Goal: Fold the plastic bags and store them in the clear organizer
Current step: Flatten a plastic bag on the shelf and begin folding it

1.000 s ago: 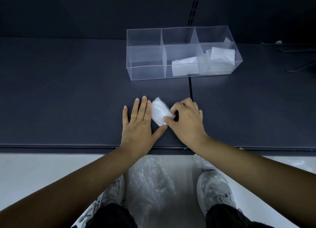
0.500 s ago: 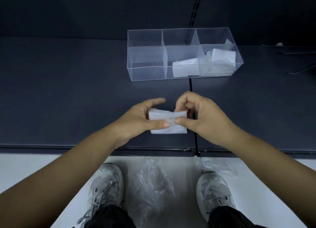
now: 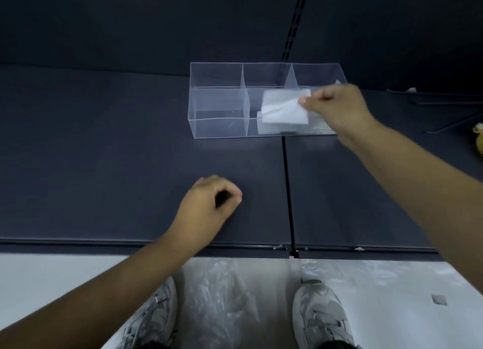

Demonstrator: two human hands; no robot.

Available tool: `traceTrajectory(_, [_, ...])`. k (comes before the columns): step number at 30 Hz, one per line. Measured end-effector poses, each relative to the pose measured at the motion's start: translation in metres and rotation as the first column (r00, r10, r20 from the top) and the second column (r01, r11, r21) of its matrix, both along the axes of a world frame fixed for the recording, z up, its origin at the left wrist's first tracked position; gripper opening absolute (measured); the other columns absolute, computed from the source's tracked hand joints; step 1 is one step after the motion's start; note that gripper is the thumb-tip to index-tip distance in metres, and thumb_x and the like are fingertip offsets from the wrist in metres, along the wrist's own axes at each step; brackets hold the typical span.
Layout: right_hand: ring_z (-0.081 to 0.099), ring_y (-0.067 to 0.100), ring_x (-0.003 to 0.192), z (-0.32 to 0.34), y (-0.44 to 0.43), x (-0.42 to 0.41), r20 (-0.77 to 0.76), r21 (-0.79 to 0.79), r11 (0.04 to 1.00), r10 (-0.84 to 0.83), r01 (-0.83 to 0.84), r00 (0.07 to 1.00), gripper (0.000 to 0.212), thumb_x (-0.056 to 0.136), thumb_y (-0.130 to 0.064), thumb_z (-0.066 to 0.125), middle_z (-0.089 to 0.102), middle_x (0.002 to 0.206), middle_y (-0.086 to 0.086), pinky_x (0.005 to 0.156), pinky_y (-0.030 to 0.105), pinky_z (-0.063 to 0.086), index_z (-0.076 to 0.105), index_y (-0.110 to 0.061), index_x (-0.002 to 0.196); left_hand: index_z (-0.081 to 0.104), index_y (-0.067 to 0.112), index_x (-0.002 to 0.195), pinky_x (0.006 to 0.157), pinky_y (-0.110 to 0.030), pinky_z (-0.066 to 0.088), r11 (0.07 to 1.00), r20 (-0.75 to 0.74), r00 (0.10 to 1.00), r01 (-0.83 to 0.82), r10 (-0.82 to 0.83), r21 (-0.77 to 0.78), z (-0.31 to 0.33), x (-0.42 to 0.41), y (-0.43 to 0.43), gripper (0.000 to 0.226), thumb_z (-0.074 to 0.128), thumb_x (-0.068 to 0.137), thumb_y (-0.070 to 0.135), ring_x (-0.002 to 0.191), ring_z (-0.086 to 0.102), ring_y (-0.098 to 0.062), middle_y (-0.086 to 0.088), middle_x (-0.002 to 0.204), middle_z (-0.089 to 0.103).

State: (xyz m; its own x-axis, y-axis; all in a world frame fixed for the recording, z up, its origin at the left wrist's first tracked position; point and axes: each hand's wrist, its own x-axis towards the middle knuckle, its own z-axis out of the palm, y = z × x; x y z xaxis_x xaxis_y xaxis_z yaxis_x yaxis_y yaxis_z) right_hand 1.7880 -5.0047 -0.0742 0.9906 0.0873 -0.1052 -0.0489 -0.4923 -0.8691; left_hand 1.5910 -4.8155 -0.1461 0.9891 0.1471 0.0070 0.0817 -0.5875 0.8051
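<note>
Half a second earlier you held the folded bag (image 3: 283, 108) in both hands, low over the near part of the table (image 3: 104, 152). By this moment your left hand (image 3: 209, 204) had let go and stayed behind there. Its fingers were loosely curled and it held nothing. Your right hand (image 3: 337, 108) had carried the bag away to the far side alone, pinching one edge between thumb and fingers.

The bag hung at the organizer (image 3: 217, 100), over its middle compartment and near the divider to the right one. It looked not yet released, and one corner had started to sag open. Whether it already touched the earlier bag (image 3: 271, 127) lying in that middle compartment, you could not tell from this view. The left compartment looked empty. Your hand hid most of the right one, where only a white tip (image 3: 338, 81) showed.

So the folding of this bag was likely done, and the step in hand was the storing. You would probably want to set it down flat before letting go, since the loose corner could unfold. More loose bags (image 3: 222, 296) lay on the floor between your shoes, so the task was far from finished.
</note>
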Motion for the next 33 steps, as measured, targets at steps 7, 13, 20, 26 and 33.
traceTrajectory(7, [0.062, 0.024, 0.1, -0.029, 0.034, 0.043, 0.138, -0.619, 0.786, 0.119, -0.009, 0.983, 0.016, 0.082, -0.025, 0.07, 0.07, 0.103, 0.004, 0.089, 0.03, 0.041, 0.072, -0.013, 0.092, 0.058, 0.016, 0.127, 0.114, -0.035, 0.018, 0.837, -0.065, 0.968, 0.242, -0.242, 0.49, -0.023, -0.028, -0.011, 0.044, 0.043, 0.094, 0.039, 0.136, 0.039, -0.021, -0.002, 0.14, 0.049])
traceTrajectory(13, [0.056, 0.025, 0.109, -0.03, 0.031, 0.042, 0.187, -0.714, 0.699, 0.168, 0.017, 0.968, 0.026, 0.079, -0.03, 0.073, 0.064, 0.115, 0.003, 0.093, 0.034, 0.031, 0.066, -0.019, 0.102, 0.056, 0.015, 0.13, 0.113, -0.039, 0.02, 0.769, -0.103, 0.956, 0.281, -0.273, 0.575, -0.022, -0.028, -0.01, 0.048, 0.035, 0.095, 0.04, 0.137, 0.039, -0.022, -0.004, 0.142, 0.049])
traceTrajectory(20, [0.048, 0.002, 0.081, 0.004, -0.012, -0.041, 0.444, -0.289, 0.957, 0.116, 0.02, 0.889, 0.028, 0.083, -0.03, 0.069, 0.049, 0.092, -0.009, 0.076, 0.012, 0.04, 0.058, -0.017, 0.105, 0.033, 0.014, 0.148, 0.114, -0.045, 0.018, 0.599, -0.186, 0.931, 0.345, -0.313, 0.723, -0.033, -0.033, -0.005, 0.064, 0.021, 0.098, 0.051, 0.144, 0.024, -0.021, -0.006, 0.155, 0.03])
traceTrajectory(26, [0.048, 0.009, 0.062, -0.06, -0.121, -0.216, 0.279, -0.352, 0.935, 0.05, 0.054, 0.959, 0.024, 0.092, -0.018, 0.063, 0.049, 0.066, -0.01, 0.055, 0.012, 0.033, 0.053, -0.022, 0.07, 0.026, 0.012, 0.15, 0.116, -0.047, 0.017, 0.574, -0.176, 0.933, 0.333, -0.313, 0.748, -0.04, -0.033, -0.005, 0.067, 0.013, 0.099, 0.053, 0.145, 0.02, -0.021, -0.007, 0.157, 0.025])
traceTrajectory(33, [0.025, 0.029, 0.141, -0.145, -0.19, -0.233, -0.204, -0.518, 0.821, -0.391, 0.24, 0.898, 0.098, 0.072, -0.042, 0.081, 0.028, 0.151, 0.011, 0.113, 0.049, 0.026, 0.026, -0.01, 0.146, 0.03, 0.01, 0.149, 0.117, -0.046, 0.016, 0.587, -0.154, 0.938, 0.317, -0.312, 0.745, -0.038, -0.032, -0.006, 0.069, 0.011, 0.099, 0.053, 0.145, 0.022, -0.021, -0.008, 0.157, 0.026])
